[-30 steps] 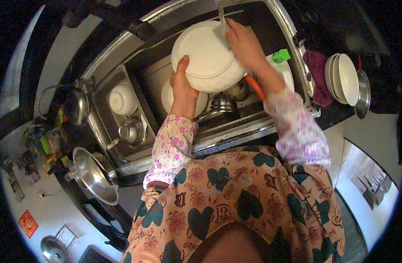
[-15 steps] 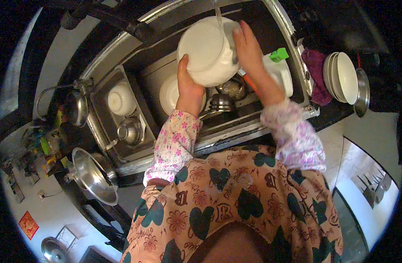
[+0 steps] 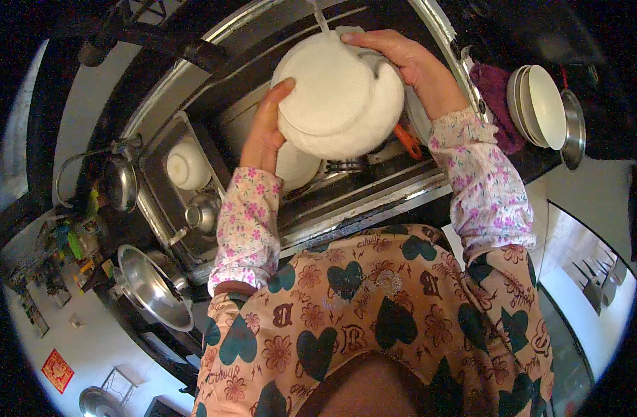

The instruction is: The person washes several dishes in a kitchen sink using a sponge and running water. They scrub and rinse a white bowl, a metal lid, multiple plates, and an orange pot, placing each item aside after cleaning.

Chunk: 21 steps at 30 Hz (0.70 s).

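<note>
Over the sink point(image 3: 360, 201) I hold a large white bowl point(image 3: 325, 87), tilted under a thin stream of water point(image 3: 320, 15). My left hand point(image 3: 264, 128) grips its left side, thumb on the near face. My right hand point(image 3: 412, 62) is closed on the far right rim, fingers over the edge. Beneath the bowl, partly hidden, lie a white dish point(image 3: 296, 167), some dark metal ware point(image 3: 345, 166) and an orange handle point(image 3: 407, 141). Behind my right wrist a pale container point(image 3: 417, 115) shows only in part.
The smaller left basin contains a white bowl point(image 3: 188, 167) and a metal bowl point(image 3: 201, 215). Right of the sink stand stacked white bowls point(image 3: 546, 108), a metal dish point(image 3: 573, 130) and a purple cloth point(image 3: 492, 104). A large metal basin point(image 3: 151, 286) sits at the left, below a metal pot point(image 3: 121, 184).
The bowl has come slightly nearer and turned in my hands. My right hand has shifted from its right side to the far rim, and my left forearm has moved left.
</note>
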Tool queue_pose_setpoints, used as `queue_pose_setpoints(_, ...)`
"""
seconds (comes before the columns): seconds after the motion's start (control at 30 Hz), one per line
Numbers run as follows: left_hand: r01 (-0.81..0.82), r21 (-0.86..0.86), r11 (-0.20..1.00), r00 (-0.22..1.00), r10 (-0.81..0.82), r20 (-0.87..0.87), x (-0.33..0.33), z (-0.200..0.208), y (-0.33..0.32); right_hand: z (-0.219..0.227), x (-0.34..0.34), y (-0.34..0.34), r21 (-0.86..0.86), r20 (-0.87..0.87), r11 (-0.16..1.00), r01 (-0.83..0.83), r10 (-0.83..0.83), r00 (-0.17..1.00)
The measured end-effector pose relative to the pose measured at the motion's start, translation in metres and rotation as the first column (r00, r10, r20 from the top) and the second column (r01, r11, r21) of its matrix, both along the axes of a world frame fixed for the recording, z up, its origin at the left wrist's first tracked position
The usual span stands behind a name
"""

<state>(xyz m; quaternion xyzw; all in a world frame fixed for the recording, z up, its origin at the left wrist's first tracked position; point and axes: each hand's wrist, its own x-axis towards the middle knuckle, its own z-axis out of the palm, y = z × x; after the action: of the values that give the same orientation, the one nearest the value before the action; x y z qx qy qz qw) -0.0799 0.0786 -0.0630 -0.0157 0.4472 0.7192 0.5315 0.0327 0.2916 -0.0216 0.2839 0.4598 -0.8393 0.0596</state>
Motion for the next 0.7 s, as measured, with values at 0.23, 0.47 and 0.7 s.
queue_pose_setpoints(0.23,-0.015,0.08,0.997,0.999,0.012,0.037,-0.025,0.004,-0.004,-0.029,0.034,-0.03,-0.099,-0.09,0.906,0.412,-0.42,0.903)
queue_pose_setpoints(0.47,-0.484,0.046,0.874,0.86,0.465,0.209,0.068,-0.021,0.008,-0.06,0.024,-0.067,-0.134,-0.145,0.735,0.665,-0.678,0.72)
queue_pose_setpoints(0.7,-0.533,-0.189,0.825,0.846,0.526,-0.091,0.055,-0.014,0.003,-0.075,0.043,-0.095,-0.255,-0.056,0.713,0.653,-0.685,0.726)
